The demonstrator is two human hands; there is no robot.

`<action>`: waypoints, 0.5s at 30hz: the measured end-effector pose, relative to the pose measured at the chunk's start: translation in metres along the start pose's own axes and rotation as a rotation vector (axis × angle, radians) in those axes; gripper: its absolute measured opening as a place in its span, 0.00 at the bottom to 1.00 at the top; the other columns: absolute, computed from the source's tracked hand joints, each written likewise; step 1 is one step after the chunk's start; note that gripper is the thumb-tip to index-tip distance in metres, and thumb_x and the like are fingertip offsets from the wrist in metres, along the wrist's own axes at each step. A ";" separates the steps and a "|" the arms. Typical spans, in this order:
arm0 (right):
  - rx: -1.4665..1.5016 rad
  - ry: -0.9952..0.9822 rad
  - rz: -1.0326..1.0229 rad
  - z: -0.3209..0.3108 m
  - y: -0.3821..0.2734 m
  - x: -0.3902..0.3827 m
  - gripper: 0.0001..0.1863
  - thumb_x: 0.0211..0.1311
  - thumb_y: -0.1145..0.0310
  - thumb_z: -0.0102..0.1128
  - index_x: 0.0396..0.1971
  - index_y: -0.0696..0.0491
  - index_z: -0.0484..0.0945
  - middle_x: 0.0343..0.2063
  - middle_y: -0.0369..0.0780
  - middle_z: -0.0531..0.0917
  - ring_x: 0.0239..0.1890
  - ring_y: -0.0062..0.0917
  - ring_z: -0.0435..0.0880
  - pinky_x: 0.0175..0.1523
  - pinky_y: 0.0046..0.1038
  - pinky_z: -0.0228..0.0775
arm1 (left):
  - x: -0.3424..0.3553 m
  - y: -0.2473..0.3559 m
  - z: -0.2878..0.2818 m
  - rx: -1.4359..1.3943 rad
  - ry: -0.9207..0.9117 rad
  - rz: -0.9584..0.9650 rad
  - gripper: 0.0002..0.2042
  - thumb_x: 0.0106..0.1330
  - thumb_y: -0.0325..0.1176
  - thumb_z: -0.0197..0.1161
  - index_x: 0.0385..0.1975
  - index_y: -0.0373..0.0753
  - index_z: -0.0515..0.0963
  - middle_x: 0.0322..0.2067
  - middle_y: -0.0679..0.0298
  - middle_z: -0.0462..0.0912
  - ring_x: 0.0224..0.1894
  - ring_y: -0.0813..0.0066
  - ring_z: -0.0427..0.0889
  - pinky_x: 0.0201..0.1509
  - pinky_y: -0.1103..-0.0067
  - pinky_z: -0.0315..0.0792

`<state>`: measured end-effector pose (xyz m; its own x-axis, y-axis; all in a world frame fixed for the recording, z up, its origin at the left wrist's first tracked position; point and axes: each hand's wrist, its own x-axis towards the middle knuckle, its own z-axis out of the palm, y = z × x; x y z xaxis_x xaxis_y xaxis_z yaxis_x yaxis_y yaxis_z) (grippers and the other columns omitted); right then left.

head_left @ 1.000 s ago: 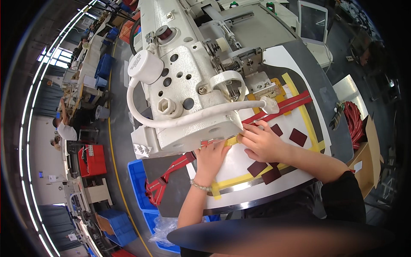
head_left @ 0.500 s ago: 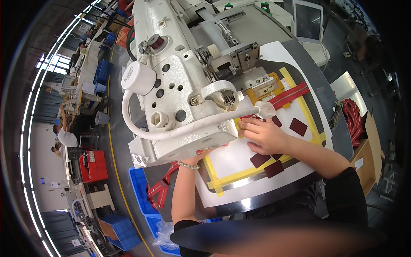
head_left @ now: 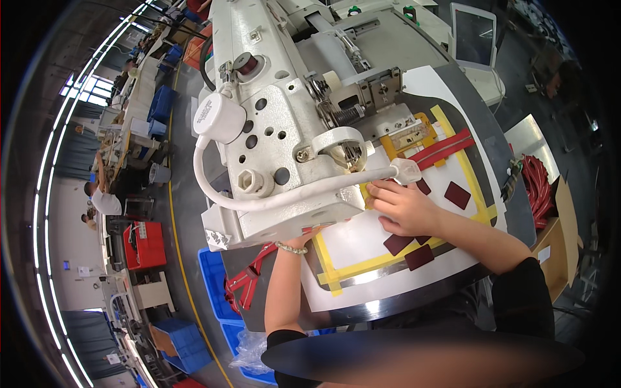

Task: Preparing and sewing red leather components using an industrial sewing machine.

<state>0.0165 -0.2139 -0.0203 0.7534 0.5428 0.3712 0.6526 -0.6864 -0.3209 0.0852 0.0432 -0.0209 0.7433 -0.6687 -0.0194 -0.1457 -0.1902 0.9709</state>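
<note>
Where the red zipper strip (head_left: 446, 149) crosses the white sheet (head_left: 352, 242), its far right end overlaps yellow tape (head_left: 362, 263), a yellow plate (head_left: 424, 132) just beside it; its other way runs behind a clear-tipped white hose (head_left: 291, 197); right hand (head_left: 406, 208) near there, fingers bent and close together, tips by the machine head (head_left: 284, 168), grip not readable; left hand (head_left: 296, 241) mostly hidden behind that head, opening and hold cannot be told; beaded bracelet (head_left: 288, 247) at its wrist; dark red patches (head_left: 457, 194) scattered about the right hand; more red zipper (head_left: 242, 281) droops off the table (head_left: 517, 210) at left, near a blue bin (head_left: 210, 275); cardboard box (head_left: 559, 239) at right.
</note>
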 end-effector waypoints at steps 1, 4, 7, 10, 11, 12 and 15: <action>-0.002 -0.001 -0.002 0.000 0.000 0.000 0.18 0.48 0.66 0.62 0.41 0.49 0.73 0.50 0.37 0.77 0.55 0.27 0.74 0.49 0.40 0.61 | -0.001 -0.007 0.000 -0.001 0.002 0.002 0.26 0.55 0.36 0.72 0.53 0.34 0.72 0.50 0.59 0.79 0.46 0.73 0.79 0.50 0.76 0.77; -0.001 0.001 -0.009 0.000 0.000 0.002 0.17 0.49 0.65 0.62 0.41 0.49 0.73 0.50 0.37 0.77 0.56 0.27 0.74 0.51 0.40 0.60 | -0.011 -0.021 0.000 0.072 0.123 0.034 0.25 0.54 0.42 0.73 0.49 0.36 0.75 0.46 0.63 0.81 0.44 0.72 0.80 0.48 0.75 0.76; -0.014 0.007 -0.027 -0.003 0.001 0.003 0.17 0.49 0.65 0.61 0.41 0.49 0.73 0.50 0.38 0.77 0.56 0.27 0.73 0.55 0.40 0.57 | -0.008 0.006 0.003 0.348 0.063 -0.244 0.26 0.51 0.47 0.74 0.46 0.38 0.77 0.42 0.63 0.82 0.41 0.70 0.80 0.46 0.75 0.74; -0.019 0.004 -0.030 -0.005 -0.003 0.001 0.15 0.52 0.65 0.61 0.41 0.49 0.74 0.50 0.37 0.77 0.56 0.26 0.73 0.60 0.40 0.51 | -0.009 0.022 0.006 0.356 0.025 -0.405 0.28 0.51 0.50 0.72 0.46 0.36 0.77 0.41 0.59 0.81 0.42 0.64 0.80 0.47 0.76 0.72; -0.017 0.001 -0.039 -0.005 -0.005 0.001 0.15 0.52 0.65 0.61 0.41 0.49 0.74 0.50 0.37 0.77 0.56 0.26 0.73 0.60 0.40 0.51 | -0.014 0.017 0.009 0.525 0.054 -0.309 0.29 0.52 0.52 0.71 0.48 0.37 0.76 0.44 0.57 0.80 0.46 0.61 0.77 0.51 0.72 0.69; -0.036 0.014 -0.038 -0.005 -0.006 0.001 0.15 0.53 0.65 0.61 0.42 0.48 0.74 0.50 0.37 0.77 0.57 0.26 0.73 0.60 0.40 0.50 | -0.019 0.013 0.012 0.694 0.084 -0.212 0.30 0.52 0.53 0.69 0.50 0.38 0.75 0.46 0.55 0.78 0.51 0.57 0.75 0.56 0.68 0.65; -0.070 0.023 -0.033 -0.003 -0.007 0.003 0.13 0.55 0.65 0.61 0.41 0.47 0.75 0.49 0.35 0.77 0.57 0.24 0.72 0.60 0.39 0.49 | -0.024 0.020 0.022 0.761 0.185 -0.201 0.33 0.53 0.54 0.67 0.54 0.39 0.72 0.53 0.52 0.73 0.59 0.51 0.66 0.63 0.61 0.53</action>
<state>0.0137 -0.2094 -0.0142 0.7290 0.5549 0.4009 0.6692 -0.7011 -0.2464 0.0497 0.0393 -0.0060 0.8886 -0.4530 -0.0719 -0.3531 -0.7757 0.5231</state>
